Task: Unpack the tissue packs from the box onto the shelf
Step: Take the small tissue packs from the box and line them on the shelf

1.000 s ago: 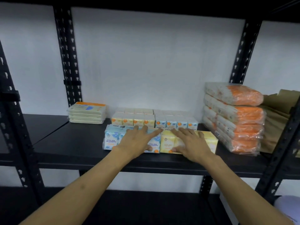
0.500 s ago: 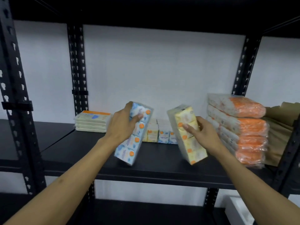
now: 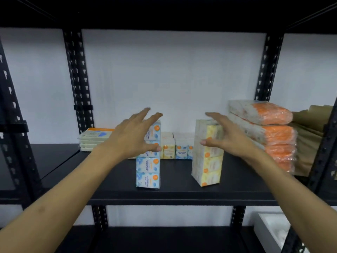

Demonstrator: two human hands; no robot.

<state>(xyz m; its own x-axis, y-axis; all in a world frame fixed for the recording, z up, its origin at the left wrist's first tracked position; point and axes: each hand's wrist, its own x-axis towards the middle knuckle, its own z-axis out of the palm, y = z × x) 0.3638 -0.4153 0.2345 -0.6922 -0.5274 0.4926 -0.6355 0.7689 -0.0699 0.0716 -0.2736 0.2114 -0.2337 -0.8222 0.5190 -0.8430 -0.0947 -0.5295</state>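
Note:
A blue tissue pack (image 3: 148, 170) stands upright on end on the black shelf (image 3: 175, 190), left of centre. A yellow tissue pack (image 3: 207, 161) stands upright to its right. My left hand (image 3: 133, 136) is spread with straight fingers at the blue pack's upper left, holding nothing. My right hand (image 3: 224, 134) is spread at the yellow pack's upper right, also holding nothing. Whether the fingers still touch the packs I cannot tell. A row of small tissue packs (image 3: 177, 147) sits behind, against the wall. The box is out of sight.
A flat stack of pale packs (image 3: 93, 138) lies at the back left. Orange-and-white bagged packs (image 3: 264, 132) are piled at the right, with brown paper (image 3: 310, 136) beyond them. Black uprights frame the bay. A white object (image 3: 269, 230) sits on the lower right.
Both packs lay flat under my hands, were lifted and tilted, and now stand upright on the shelf. My hands have let go and spread their fingers.

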